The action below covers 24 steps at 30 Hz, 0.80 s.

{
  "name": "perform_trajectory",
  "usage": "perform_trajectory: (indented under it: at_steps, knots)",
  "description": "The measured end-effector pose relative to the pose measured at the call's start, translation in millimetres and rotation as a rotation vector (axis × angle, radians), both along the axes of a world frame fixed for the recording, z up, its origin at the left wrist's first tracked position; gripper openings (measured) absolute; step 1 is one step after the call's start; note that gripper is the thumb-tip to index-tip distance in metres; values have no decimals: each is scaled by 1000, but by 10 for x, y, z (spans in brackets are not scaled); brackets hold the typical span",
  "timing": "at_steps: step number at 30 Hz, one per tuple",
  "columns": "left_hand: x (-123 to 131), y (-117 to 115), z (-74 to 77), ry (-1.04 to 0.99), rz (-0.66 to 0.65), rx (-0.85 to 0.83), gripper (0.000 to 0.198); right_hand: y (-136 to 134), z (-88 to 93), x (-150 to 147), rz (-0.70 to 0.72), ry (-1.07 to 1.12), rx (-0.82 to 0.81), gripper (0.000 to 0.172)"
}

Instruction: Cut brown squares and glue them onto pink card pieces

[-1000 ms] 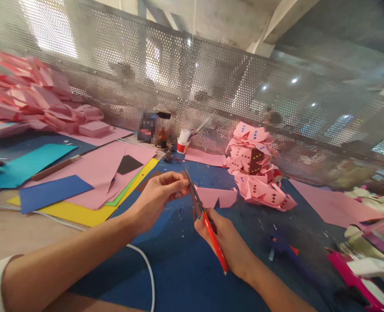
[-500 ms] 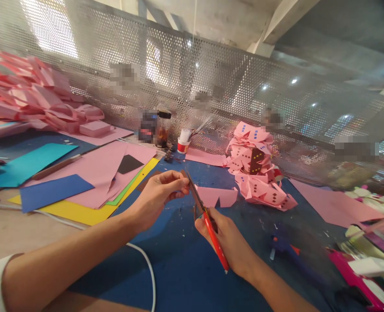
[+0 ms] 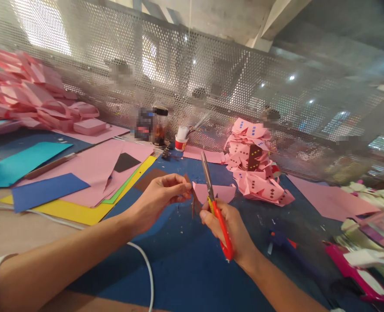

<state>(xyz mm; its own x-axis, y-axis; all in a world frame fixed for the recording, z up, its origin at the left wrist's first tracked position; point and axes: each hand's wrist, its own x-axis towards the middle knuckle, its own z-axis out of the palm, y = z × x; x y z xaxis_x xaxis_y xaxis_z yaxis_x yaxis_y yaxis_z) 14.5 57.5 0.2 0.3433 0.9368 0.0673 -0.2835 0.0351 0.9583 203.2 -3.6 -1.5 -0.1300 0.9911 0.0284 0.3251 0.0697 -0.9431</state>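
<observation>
My left hand [image 3: 161, 197] pinches a small brown paper piece [image 3: 195, 201] between thumb and fingers, above the blue mat [image 3: 185, 268]. My right hand [image 3: 231, 232] is closed round the red-handled scissors [image 3: 216, 206], whose blades point up and away beside the brown piece. A cut pink paper shape [image 3: 222, 193] lies on the mat just behind both hands.
A heap of pink cut-outs with dots [image 3: 255, 167] stands behind right. Pink, blue, teal and yellow sheets [image 3: 81, 182] lie left, with folded pink boxes [image 3: 32, 104] beyond. Jars and a cup [image 3: 161, 128] sit by the perforated metal screen [image 3: 211, 86]. A white cable [image 3: 146, 264] crosses the mat.
The scissors have swung from slanting across the brown piece to pointing more upright, a little to the right of it. My left hand keeps its pinch.
</observation>
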Motion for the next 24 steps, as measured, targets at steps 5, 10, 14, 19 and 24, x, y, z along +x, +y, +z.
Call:
perform_trajectory:
  at_steps: [5,10,14,19,24]
  knots:
    - [7,-13,4,14,-12,-23,19,-2,9,-11,-24,2,-8,20]
    - [-1,-8,-5,-21,-14,-37,16,3,2,-14,-40,6,-9,20]
    - [-1,-2,-6,-22,-13,-23,15,20,-35,-7,-23,4,15,20]
    - [-9,11,-27,-54,-18,-17,15,19,-71,11,2,-1,32,19]
    - [-35,27,-25,-64,3,3,14,24,-101,37,11,2,-26,30]
